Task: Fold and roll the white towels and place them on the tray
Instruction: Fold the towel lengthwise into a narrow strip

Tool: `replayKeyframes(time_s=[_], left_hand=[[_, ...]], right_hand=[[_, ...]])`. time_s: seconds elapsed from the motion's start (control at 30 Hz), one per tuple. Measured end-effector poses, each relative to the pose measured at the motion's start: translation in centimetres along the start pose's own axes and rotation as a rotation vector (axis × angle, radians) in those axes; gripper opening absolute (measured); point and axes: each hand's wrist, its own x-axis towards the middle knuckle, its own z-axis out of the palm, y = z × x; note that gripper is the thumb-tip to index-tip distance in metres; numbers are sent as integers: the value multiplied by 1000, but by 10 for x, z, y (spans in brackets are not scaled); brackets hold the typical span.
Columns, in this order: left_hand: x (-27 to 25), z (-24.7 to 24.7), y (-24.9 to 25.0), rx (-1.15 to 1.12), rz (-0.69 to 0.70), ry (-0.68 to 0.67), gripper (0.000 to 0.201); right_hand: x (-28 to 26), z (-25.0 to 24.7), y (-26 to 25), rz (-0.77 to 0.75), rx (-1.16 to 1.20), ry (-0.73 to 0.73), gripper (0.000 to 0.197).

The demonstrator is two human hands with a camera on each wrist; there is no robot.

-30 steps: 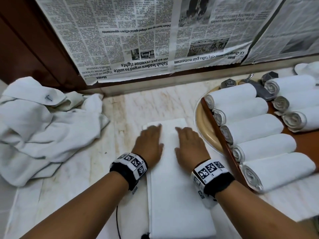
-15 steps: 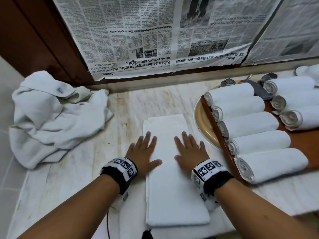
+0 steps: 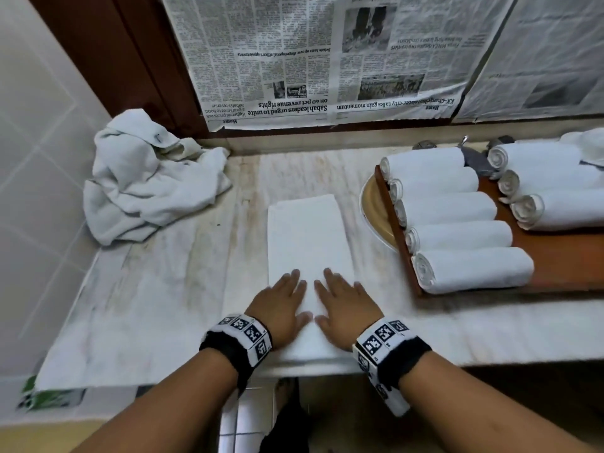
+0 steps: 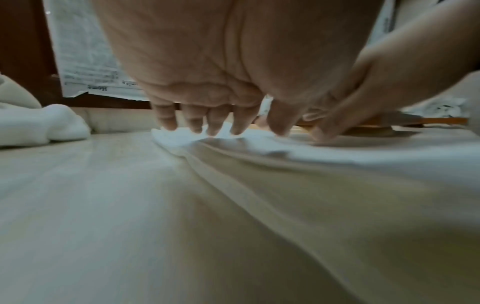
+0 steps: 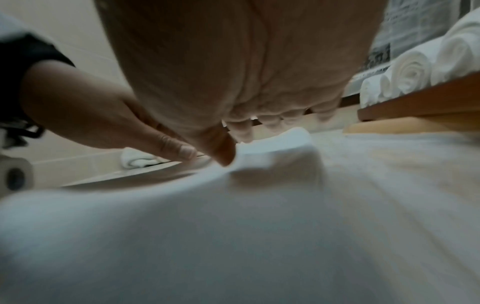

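Dim indoor light, soft shadows, wide-angle bending at edges, wrist views blurred and murky up close

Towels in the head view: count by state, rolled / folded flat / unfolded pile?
Rolled white towels on the wooden tray: 8 (near row of 5, far row of 3)
Folded flat white towel under both hands: 1
Crumpled white towel pile at the left: 1 heap, separate pieces cannot be told
Total: 10
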Motion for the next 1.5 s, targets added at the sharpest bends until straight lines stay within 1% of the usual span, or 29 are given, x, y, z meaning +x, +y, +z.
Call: replayKeyframes(time_s=[0.03,0.07,0.13,0.17,0.2,0.23,0.27,0.3,0.33,0.37,0.4,0.47,0.5,0.53,0.6,0.63,0.67,0.73,0.83,0.97,1.07,1.13,1.2,1.3,1.33,1.4,1.43,1.47,1.5], left_hand=[[-10,9,1,-42,-56,-36,74],[-17,14,0,-104,-170,-61,75],[-26,16,-1,-182,-416,-52,76],[-31,17,1,-161,-473,-29,76],[-38,19,5,-118,-464,19,77],[-45,22,11,-69,-390,83,76],[-53,27,16,-33,-270,128,76],[-60,34,20,-18,-141,126,76],[-68,42,23,-24,-54,87,75],[-73,48,24,-39,-35,43,74],[-77,52,25,-60,-67,21,75],[-80,54,28,-52,-148,51,80],[-80,53,32,-23,-155,81,82],[-80,52,37,2,-129,116,83],[-79,54,42,36,0,161,82],[-78,56,43,36,55,154,80],[-79,59,42,22,80,145,79],[-79,62,39,16,77,156,75],[-76,64,36,50,66,194,73],[-81,69,32,85,116,321,82],[-85,77,25,4,186,403,78],[-88,75,21,-20,205,440,70],[-88,73,19,-37,206,476,57],[-89,74,14,-150,170,478,30],[-90,73,11,-211,142,471,28],[-89,69,9,-308,67,413,45],[-89,63,10,-315,21,395,50],[-89,56,12,-321,-27,369,50],[-87,50,16,-328,-79,346,44]], right_hand=[[-9,8,2,20,9,-44,74],[-15,14,5,75,15,-67,74],[-23,18,9,209,2,-33,74],[-27,17,8,254,-17,-2,75],[-32,16,4,252,-30,39,75],[-37,18,0,196,-32,82,76],[-43,22,-2,107,-29,101,76],[-49,28,-3,21,-15,86,77],[-56,35,-1,-30,6,49,77],[-62,40,2,-27,31,12,80],[-66,44,5,13,52,-5,83],[-70,47,8,98,53,17,90],[-72,47,6,107,32,46,94],[-74,47,5,91,6,85,96],[-80,51,4,1,-30,146,95],[-83,53,6,-42,-31,152,91],[-86,57,10,-69,-10,142,88],[-93,63,22,-82,39,172,84],[-101,67,37,-73,81,331,73],[-106,70,41,-188,92,499,47],[-104,72,39,-238,114,563,36],[-101,70,40,-233,135,561,35],[-98,67,43,-226,177,539,31],[-99,63,45,-202,239,481,14],[-99,60,44,-172,250,470,13],[-99,53,43,-99,283,412,21],[-98,48,42,-56,305,387,22],[-96,41,40,2,333,366,18],[-93,34,36,63,333,344,11]])
